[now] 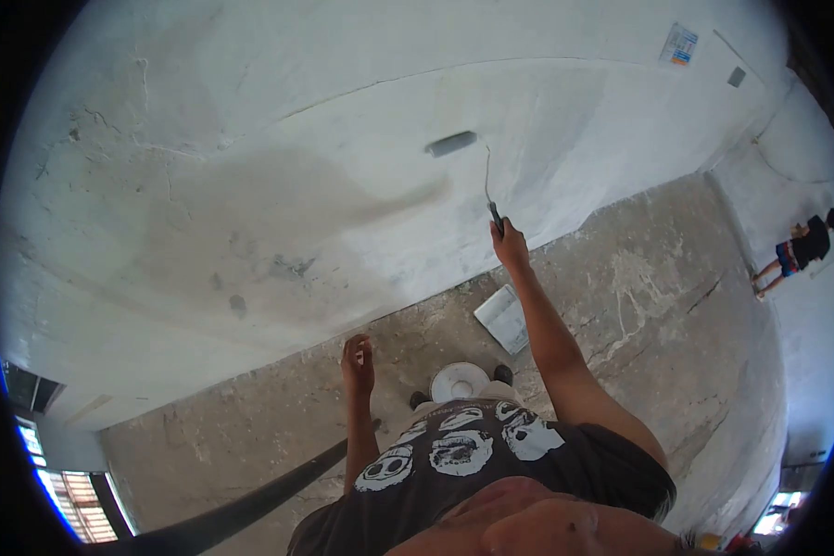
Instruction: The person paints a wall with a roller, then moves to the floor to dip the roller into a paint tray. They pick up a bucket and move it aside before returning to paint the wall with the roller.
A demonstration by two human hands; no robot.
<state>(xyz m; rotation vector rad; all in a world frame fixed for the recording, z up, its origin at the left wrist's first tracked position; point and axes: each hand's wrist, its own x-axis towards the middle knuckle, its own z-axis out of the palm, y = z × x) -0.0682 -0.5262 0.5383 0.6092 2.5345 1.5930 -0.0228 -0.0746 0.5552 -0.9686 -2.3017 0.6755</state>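
My right hand [510, 243] is closed round the dark handle of a paint roller [451, 144]. Its thin wire frame reaches up from the handle, and the grey roller cover is against the white wall [547, 102], slightly blurred. Below it and to the left, the wall has a darker, damp-looking area. My left hand [359, 362] hangs low in front of the wall with loosely curled fingers and nothing visible in it. Near my feet stands a round white bucket or lid [459, 381]; its contents cannot be made out.
A whitish rectangular tray or panel [503, 320] lies on the stained concrete floor [639, 278] by the wall's foot. Another person [802, 247] is at the far right wall. A dark pole or strap [259, 491] crosses the lower left. Paper [678, 44] is stuck on the wall.
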